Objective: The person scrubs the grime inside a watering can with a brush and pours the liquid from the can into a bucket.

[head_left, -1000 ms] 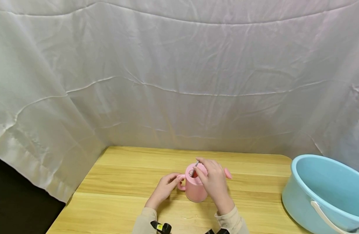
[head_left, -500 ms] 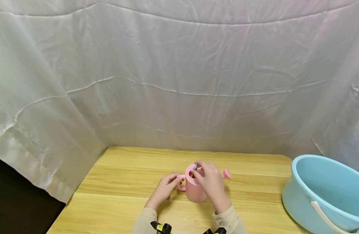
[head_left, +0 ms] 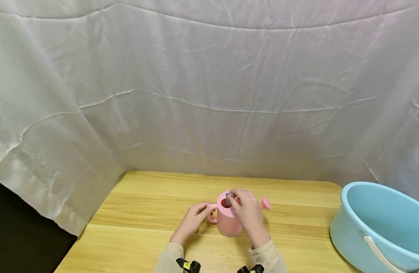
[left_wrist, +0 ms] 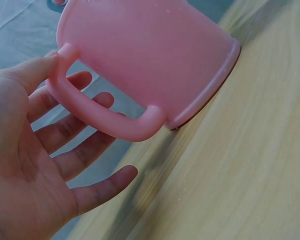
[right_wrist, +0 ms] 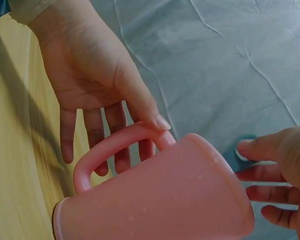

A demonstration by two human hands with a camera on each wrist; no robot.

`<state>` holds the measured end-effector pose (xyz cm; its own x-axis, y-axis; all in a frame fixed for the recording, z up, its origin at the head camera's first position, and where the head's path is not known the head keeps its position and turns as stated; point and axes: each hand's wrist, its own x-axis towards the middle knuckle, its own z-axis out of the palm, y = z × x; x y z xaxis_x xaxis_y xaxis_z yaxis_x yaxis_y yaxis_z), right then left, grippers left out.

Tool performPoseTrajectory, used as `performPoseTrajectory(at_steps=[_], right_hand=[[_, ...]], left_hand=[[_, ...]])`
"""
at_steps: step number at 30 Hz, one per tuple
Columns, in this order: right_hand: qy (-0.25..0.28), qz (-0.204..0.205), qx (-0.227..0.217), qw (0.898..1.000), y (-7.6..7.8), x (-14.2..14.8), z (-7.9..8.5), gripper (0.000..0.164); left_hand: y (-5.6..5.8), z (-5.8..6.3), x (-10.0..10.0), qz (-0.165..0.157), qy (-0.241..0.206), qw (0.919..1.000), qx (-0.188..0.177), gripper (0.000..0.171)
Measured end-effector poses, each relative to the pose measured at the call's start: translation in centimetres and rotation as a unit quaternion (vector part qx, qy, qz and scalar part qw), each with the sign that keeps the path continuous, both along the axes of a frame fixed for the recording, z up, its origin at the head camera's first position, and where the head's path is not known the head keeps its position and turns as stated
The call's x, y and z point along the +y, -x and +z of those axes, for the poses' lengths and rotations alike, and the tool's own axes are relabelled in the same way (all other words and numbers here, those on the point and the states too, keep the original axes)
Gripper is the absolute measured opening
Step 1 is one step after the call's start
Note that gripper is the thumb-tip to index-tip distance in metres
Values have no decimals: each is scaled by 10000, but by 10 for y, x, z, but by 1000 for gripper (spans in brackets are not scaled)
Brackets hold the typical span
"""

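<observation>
A pink watering can point(head_left: 228, 223) stands upright on the table, its round top opening facing up. My left hand point(head_left: 190, 220) pinches the upper part of its handle point(left_wrist: 105, 117) with thumb and forefinger. The other left fingers are spread behind the handle. Over the opening, my right hand point(head_left: 248, 213) pinches a small thin grey-blue object point(head_left: 228, 200) between thumb and fingers. In the right wrist view this small object point(right_wrist: 232, 159) shows as a bluish, rounded piece right at the can's rim. Fingers hide much of it, and I cannot tell its kind.
A light blue bucket point(head_left: 370, 223) with a white handle stands on the right of the wooden table point(head_left: 144, 212). The can's spout head point(head_left: 265, 203) points right. Grey-white curtain point(head_left: 209, 94) hangs behind. Small wet marks point(head_left: 221, 254) lie near the table's front.
My right hand has come down slightly, and the small object, earlier slanting up from the opening, is now mostly within my fingers. The spout head shows more. My left hand stays on the handle.
</observation>
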<state>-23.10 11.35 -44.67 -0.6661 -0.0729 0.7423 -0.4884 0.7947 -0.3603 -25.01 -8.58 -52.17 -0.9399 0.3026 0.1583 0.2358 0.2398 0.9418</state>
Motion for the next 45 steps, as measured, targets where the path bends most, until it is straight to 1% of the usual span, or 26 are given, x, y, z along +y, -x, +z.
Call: performPoseTrajectory(at_steps=[3, 5, 8, 11, 13, 17, 23, 26, 29, 33, 35, 38, 40, 45], right_hand=[[-1, 59, 151, 9999, 0, 1, 0, 16], [2, 120, 342, 9993, 1, 2, 1, 17], [91, 259, 777, 9966, 2, 3, 4, 17], [289, 385, 1209, 9915, 2, 5, 9, 17], [443, 457, 1387, 9883, 1, 6, 12, 16], [567, 540, 1549, 9848, -2, 6, 17, 14], [504, 534, 1578, 9847, -4, 6, 19, 13], [471, 495, 1485, 9865, -3, 5, 18, 14], [303, 394, 1346, 9897, -1, 5, 14, 16], [-91, 187, 871, 9960, 0, 4, 9, 21], [-256, 100, 504, 9983, -1, 3, 9, 21], [-390, 54, -25, 9992, -2, 3, 9, 22], [-433, 76, -276, 9987, -3, 3, 9, 23], [-573, 299, -628, 9959, -4, 10, 11, 29]], left_hand=[[0, 0, 0, -2, 7, 10000, 18, 25], [0, 0, 0, 6, 8, 10000, 17, 26], [-1, 0, 0, 23, 22, 10000, 50, 27], [-1, 0, 0, 59, 47, 9999, 76, 27], [-1, 1, 0, 78, 57, 9999, 103, 28], [-1, 1, 0, 79, 39, 9999, 83, 28], [0, 1, 0, 65, 32, 10000, 67, 28], [0, 0, 0, 50, -6, 10000, 24, 28], [0, 0, 0, 20, -47, 10000, 7, 28], [0, 1, 0, -15, -47, 10000, 23, 27], [-1, 1, 0, -27, -44, 10000, 27, 28], [-1, 1, 0, -28, -33, 10000, 12, 28], [-1, 1, 0, -23, -29, 10000, 9, 28], [-1, 1, 0, -11, -44, 10000, -17, 27]])
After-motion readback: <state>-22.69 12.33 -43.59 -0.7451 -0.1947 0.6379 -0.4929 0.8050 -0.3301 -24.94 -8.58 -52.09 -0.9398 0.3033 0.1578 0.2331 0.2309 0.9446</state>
